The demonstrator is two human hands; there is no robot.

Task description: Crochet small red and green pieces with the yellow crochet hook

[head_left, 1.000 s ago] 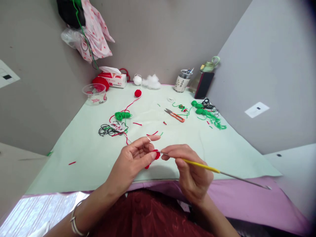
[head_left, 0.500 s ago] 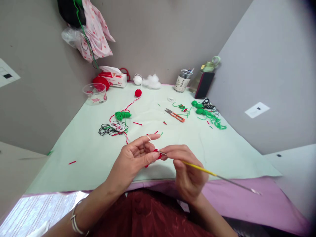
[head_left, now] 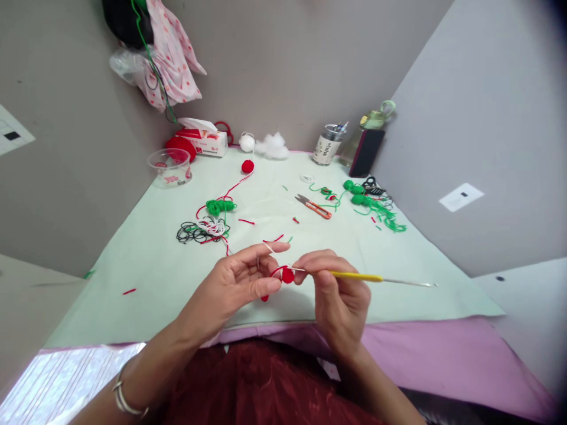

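Observation:
Near the table's front edge, my left hand pinches a small red crocheted piece between thumb and fingers. White yarn runs over its raised index finger. My right hand grips the yellow handle of a crochet hook. The hook's near tip is at the red piece, with a white strand by it, and its other metal end points right, almost level.
Green yarn and a black cord tangle lie left of centre. Orange snips rest mid-table. At the back stand a tissue box, a pen cup and a phone. Green yarn pieces lie right.
The hook has swung from slanting down to nearly level, and my right hand has tilted with it. The red piece has turned and shows more of its round face. My left wrist has shifted slightly left.

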